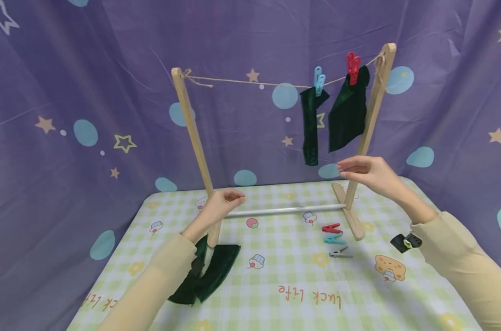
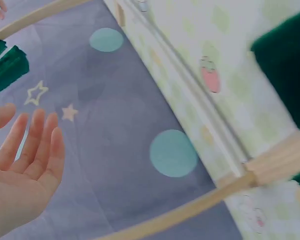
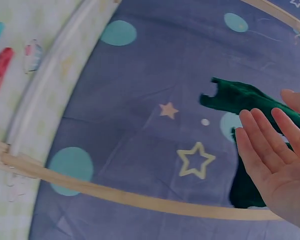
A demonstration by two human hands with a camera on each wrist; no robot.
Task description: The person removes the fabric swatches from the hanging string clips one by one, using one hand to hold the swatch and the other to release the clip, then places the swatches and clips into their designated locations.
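Observation:
Two dark green cloth pieces hang from a string [image 1: 250, 82] on a small wooden drying rack. A blue clothespin [image 1: 319, 82] grips the narrow cloth [image 1: 310, 128], and a red clothespin [image 1: 353, 68] grips the wider cloth [image 1: 348, 115] beside the right post. Below these, my right hand [image 1: 368, 174] hovers with relaxed fingers, holding nothing. My left hand [image 1: 221, 204] is in the air by the left post, its fingers loosely bent and nothing in them. Under the left forearm lies another green cloth piece [image 1: 218, 269], partly covered by the sleeve.
Red [image 1: 332, 228], blue [image 1: 334, 239] and grey clothespins [image 1: 340, 253] lie on the checked tablecloth [image 1: 292, 262]. Near the right sleeve sits a small black item [image 1: 405, 242]. The rack has a left post [image 1: 194, 133], a right post [image 1: 374, 119] and a white bar [image 1: 285, 211] low down.

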